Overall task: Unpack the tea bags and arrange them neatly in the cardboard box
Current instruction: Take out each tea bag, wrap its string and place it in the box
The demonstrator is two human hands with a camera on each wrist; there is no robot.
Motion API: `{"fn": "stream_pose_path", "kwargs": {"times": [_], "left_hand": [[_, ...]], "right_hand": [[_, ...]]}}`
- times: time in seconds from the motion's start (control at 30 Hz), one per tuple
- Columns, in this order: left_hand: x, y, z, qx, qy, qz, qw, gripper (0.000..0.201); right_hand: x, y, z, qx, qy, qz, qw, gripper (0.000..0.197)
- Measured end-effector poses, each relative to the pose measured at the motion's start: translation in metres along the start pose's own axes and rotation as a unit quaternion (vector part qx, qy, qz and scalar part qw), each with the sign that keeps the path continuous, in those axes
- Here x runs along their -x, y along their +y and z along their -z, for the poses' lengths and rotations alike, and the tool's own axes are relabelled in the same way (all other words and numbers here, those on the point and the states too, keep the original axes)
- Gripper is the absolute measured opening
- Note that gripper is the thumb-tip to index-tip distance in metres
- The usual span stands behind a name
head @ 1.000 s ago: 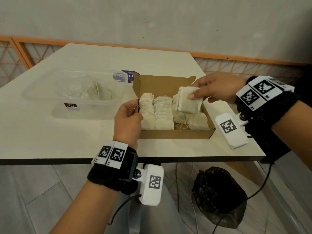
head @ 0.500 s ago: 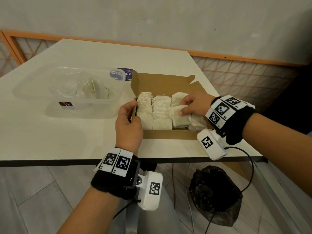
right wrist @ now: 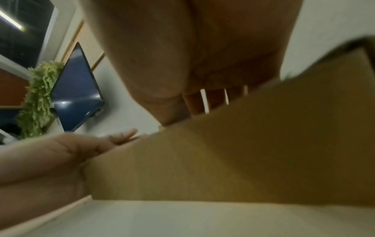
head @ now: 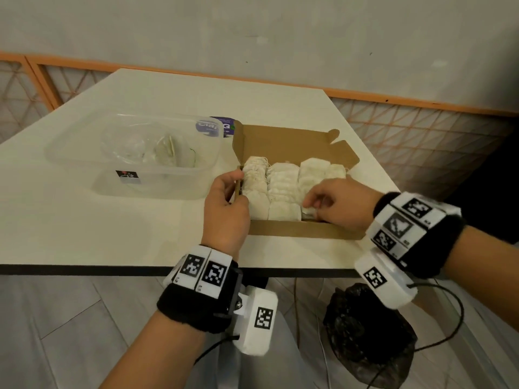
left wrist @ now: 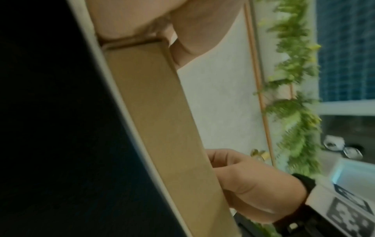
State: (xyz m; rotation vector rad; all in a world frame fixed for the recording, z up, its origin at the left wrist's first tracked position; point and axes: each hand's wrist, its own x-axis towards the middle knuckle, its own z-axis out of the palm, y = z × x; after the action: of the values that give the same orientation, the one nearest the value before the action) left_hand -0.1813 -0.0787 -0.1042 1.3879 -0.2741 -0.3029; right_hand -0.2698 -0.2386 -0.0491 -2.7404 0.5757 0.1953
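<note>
Head view, L to R: a clear plastic tub (head: 134, 164) sits on the pale bench (head: 84, 226) at far left, holding crumpled clear wrappers and what looks like a leftover bag or two; detail too soft to count. A purple-labelled packet (head: 222, 126) lies just behind it, touching the back-left corner of the cardboard box (head: 295, 234). The box is open, lid flap folded back, near the bench's front-right edge. The left hand (head: 224, 209) is at the box's left wall, fingers (head: 234, 175) curled round the top of that wall w/ the thumb outside, steadying it; the left wrist view shows the same wall clasped from below. Inside, tea bags (head: 280, 189) stand packed in rows that run front to back, roughly three rows filled, w/ a fourth on the right partly filled. The right hand (head: 339, 206) reaches in over the front-right corner, palm down, wrist low, fingers bent and pinching a tea bag (head: 309, 211) at the near end of the third row, pressing it down into place. That bag lies directly under the fingertips, long axis across the row like its neighbours. Judgement: seating this bag is the step in hand, and the right hand is the nearer one to the unfilled right side. Below the bench, a black bin bag (head: 365, 338) sits on the floor.
</note>
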Motion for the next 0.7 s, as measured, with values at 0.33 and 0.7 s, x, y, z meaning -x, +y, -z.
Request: {"fn": "stream_pose_path", "kwargs": {"times": [0.33, 0.7], "left_hand": [[-0.005, 0.126, 0.084, -0.002, -0.14, 0.129, 0.982, 0.008], [-0.104, 0.143, 0.137, -0.13, 0.093, 0.054, 0.986, 0.038]], "right_hand": [[0.002, -0.073, 0.06, -0.157, 0.054, 0.128, 0.978, 0.007], [-0.081, -0.204, 0.015, -0.206, 0.051, 0.103, 0.972, 0.01]]}}
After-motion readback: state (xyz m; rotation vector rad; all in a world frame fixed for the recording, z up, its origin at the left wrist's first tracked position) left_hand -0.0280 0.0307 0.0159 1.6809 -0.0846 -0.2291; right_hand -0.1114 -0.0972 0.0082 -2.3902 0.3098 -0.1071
